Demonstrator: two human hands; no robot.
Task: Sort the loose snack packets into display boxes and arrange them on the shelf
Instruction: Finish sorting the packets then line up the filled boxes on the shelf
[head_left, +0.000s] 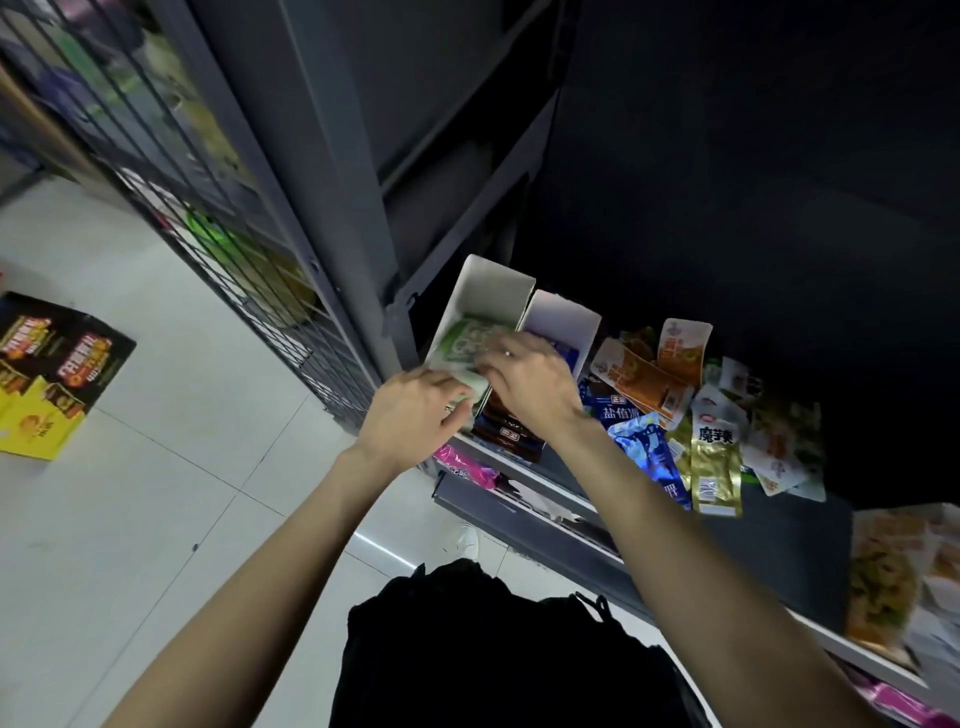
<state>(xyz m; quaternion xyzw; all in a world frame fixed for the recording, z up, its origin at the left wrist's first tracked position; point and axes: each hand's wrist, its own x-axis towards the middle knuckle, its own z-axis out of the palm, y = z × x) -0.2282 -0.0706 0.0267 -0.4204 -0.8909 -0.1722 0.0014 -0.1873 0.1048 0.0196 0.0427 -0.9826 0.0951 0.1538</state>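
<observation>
Two white display boxes stand side by side at the left end of the dark shelf (779, 535). The left box (493, 286) holds green packets (465, 340); the right box (566, 317) holds dark blue and brown packets (506, 423). My left hand (415, 415) grips the near end of the green packets at the box's front. My right hand (530, 379), a ring on one finger, lies over the green packets with fingers bent onto them. A loose pile of packets (691, 415) in orange, blue, gold and white lies to the right on the shelf.
A grey shelf upright (332, 182) and a wire mesh panel (208, 218) rise at left. A black and yellow carton (47, 374) lies on the white tiled floor. More packets (893, 582) sit at the far right; pink packets (462, 465) show on the shelf below.
</observation>
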